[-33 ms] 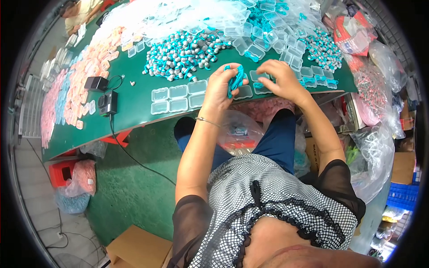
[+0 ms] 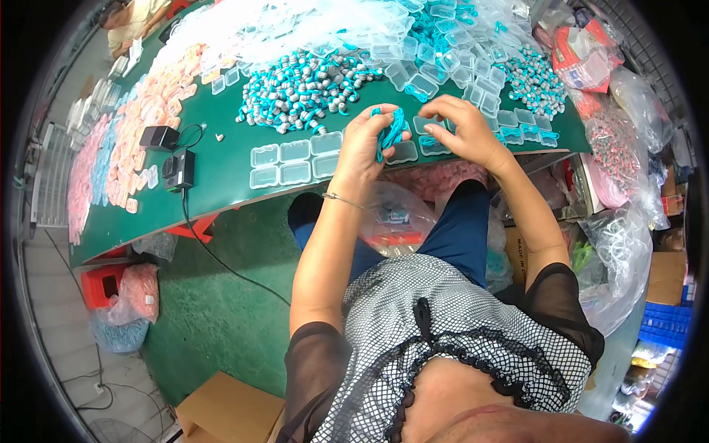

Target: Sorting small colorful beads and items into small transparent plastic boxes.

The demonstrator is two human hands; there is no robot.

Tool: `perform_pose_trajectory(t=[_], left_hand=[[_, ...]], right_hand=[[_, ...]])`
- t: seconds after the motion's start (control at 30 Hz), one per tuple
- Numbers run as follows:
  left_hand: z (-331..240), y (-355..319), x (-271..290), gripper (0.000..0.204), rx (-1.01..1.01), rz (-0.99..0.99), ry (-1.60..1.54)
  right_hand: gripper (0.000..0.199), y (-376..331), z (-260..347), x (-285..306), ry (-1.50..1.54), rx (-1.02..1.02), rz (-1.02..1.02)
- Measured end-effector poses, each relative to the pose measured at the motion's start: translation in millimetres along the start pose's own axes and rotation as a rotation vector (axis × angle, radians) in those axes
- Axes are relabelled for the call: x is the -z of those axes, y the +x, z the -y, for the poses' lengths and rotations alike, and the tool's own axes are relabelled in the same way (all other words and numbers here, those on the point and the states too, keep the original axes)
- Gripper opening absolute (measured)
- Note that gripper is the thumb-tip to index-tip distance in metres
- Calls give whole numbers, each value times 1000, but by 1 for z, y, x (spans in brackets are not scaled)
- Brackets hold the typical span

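Observation:
My left hand [image 2: 362,144] is closed round a bundle of teal cords [image 2: 391,134] above the front edge of the green table [image 2: 221,170]. Just to its right, my right hand [image 2: 471,134] has its fingers bent and apart from the thumb, and nothing shows between them. Under and beside my right hand lie open clear plastic boxes [image 2: 402,153]. Other open clear boxes [image 2: 295,162] stand in a row left of my left hand. Farther right, several boxes hold teal cords [image 2: 530,131].
Behind my hands lies a heap of grey-and-teal corded pieces [image 2: 303,92], with another heap [image 2: 533,83] at right. Clear boxes and plastic bags pile up at the back. Peach pieces [image 2: 159,111] and a black adapter [image 2: 179,170] lie left. A person [image 2: 133,26] sits at far left.
My right hand has shifted very slightly, its fingers a little higher. My left hand keeps the teal cords in the same place.

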State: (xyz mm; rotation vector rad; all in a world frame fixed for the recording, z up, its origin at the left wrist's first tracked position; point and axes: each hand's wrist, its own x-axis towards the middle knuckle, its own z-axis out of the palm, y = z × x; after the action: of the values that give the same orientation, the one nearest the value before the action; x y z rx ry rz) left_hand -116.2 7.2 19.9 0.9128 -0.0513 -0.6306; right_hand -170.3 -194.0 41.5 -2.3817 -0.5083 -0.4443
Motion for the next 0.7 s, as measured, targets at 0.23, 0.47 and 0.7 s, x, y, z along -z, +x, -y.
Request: perform_pose_trajectory(t=[0.23,0.47,0.7], left_hand=[[-3,-2,13,23,16,58,70],[-10,-10,21,25,26,70,150],[-12,-14,26,15,-9,38,196]], right_hand=[[19,21,13,-25,426,-114,48],[14,20,2,-33,504,-254,12],[13,23,17,-33,333,-73,57]])
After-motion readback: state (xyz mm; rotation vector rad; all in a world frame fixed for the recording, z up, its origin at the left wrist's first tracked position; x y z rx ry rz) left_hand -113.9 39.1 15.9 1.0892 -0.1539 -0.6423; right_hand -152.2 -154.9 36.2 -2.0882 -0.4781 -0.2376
